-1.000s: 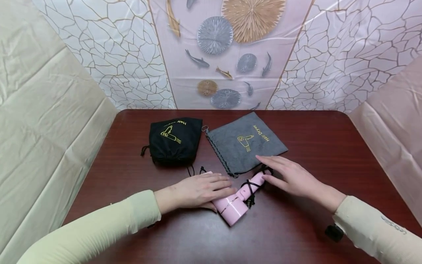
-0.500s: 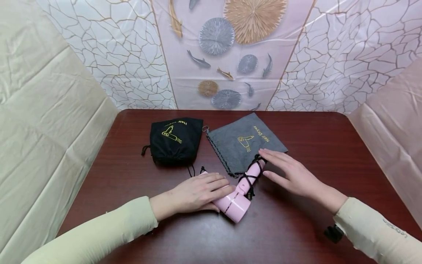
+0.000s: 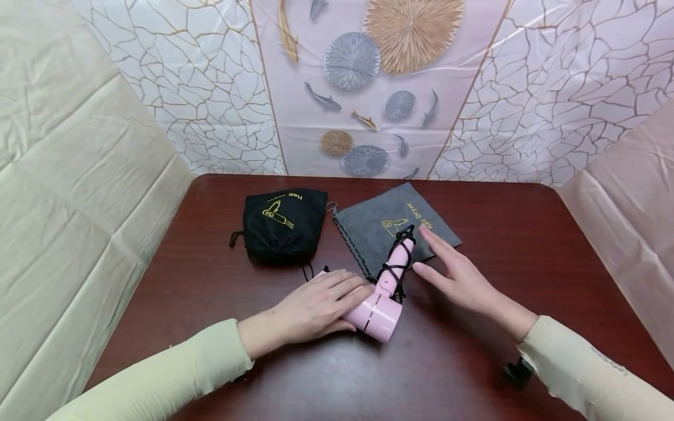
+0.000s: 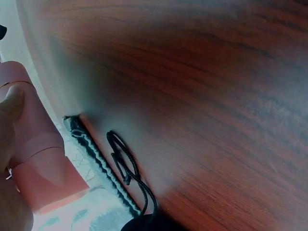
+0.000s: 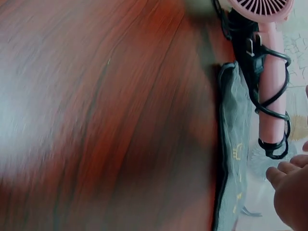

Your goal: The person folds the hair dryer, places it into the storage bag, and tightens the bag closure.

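A pink hair dryer (image 3: 375, 318) is in my left hand (image 3: 322, 307), whose fingers wrap over its barrel. The thumb lies along the barrel in the left wrist view. Black cord (image 5: 274, 113) is wound around the dryer's handle (image 3: 395, 268), and the plug (image 5: 255, 45) hangs beside it. The handle angles up and away, overlapping a grey drawstring pouch (image 3: 358, 219) marked "Hair Dryer". To the right of the handle's end is my right hand (image 3: 466, 280), fingers extended and holding nothing. The right wrist view shows a gap between its fingertips and the cord end.
A black drawstring pouch (image 3: 284, 231) with a yellow hair dryer print sits back left, bulging, its cord (image 4: 122, 159) loose on the table. The dark red wooden table (image 3: 505, 222) ends at a patterned cloth backdrop (image 3: 210, 88), with cloth sides left and right.
The dryer has turned in the left hand, its handle swinging away and leftward over the grey pouch. My right hand has shifted a little left and away too, staying beside the handle.
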`<state>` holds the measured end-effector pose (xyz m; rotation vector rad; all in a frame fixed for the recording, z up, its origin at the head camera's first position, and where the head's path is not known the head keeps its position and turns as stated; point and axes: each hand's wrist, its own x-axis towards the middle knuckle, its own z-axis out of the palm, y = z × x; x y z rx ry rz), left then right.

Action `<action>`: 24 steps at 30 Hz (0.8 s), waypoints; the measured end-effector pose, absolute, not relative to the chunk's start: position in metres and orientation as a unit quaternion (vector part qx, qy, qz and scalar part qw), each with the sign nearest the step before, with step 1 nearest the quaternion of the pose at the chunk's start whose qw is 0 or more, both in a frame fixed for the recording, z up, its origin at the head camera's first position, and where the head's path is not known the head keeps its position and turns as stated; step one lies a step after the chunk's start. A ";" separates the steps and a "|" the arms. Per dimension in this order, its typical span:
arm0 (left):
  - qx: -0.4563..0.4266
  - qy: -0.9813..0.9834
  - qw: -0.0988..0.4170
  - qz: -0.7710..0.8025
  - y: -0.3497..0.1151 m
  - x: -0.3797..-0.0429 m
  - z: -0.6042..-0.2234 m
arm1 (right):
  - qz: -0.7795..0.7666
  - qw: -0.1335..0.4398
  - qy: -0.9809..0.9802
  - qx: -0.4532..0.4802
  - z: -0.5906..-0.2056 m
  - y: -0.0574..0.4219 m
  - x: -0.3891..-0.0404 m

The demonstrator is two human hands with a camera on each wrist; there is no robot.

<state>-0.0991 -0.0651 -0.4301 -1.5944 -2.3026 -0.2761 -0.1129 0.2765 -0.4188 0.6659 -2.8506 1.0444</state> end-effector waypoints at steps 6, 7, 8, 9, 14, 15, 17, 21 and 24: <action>-0.545 -0.819 0.152 -0.096 -0.067 -0.096 -0.427 | 0.428 -0.048 -0.888 0.160 -0.421 0.265 -0.119; -0.545 -0.819 0.153 -0.095 -0.067 -0.095 -0.427 | 0.442 -0.055 -0.882 0.154 -0.421 0.264 -0.120; -0.545 -0.819 0.154 -0.093 -0.067 -0.095 -0.427 | 0.450 -0.059 -0.879 0.148 -0.422 0.262 -0.121; -0.547 -0.818 0.156 -0.091 -0.068 -0.095 -0.427 | 0.456 -0.062 -0.876 0.142 -0.423 0.261 -0.122; -0.557 -0.808 0.178 -0.076 -0.069 -0.096 -0.428 | 0.471 -0.059 -0.871 0.126 -0.427 0.253 -0.121; -0.559 -0.806 0.183 -0.071 -0.070 -0.096 -0.428 | 0.478 -0.056 -0.867 0.126 -0.427 0.251 -0.120; -0.562 -0.802 0.191 -0.064 -0.070 -0.097 -0.429 | 0.492 -0.049 -0.860 0.129 -0.429 0.248 -0.117; -0.565 -0.798 0.202 -0.061 -0.071 -0.099 -0.430 | 0.518 -0.043 -0.842 0.143 -0.432 0.241 -0.109; -0.567 -0.794 0.208 -0.063 -0.072 -0.100 -0.431 | 0.544 -0.039 -0.827 0.138 -0.435 0.235 -0.107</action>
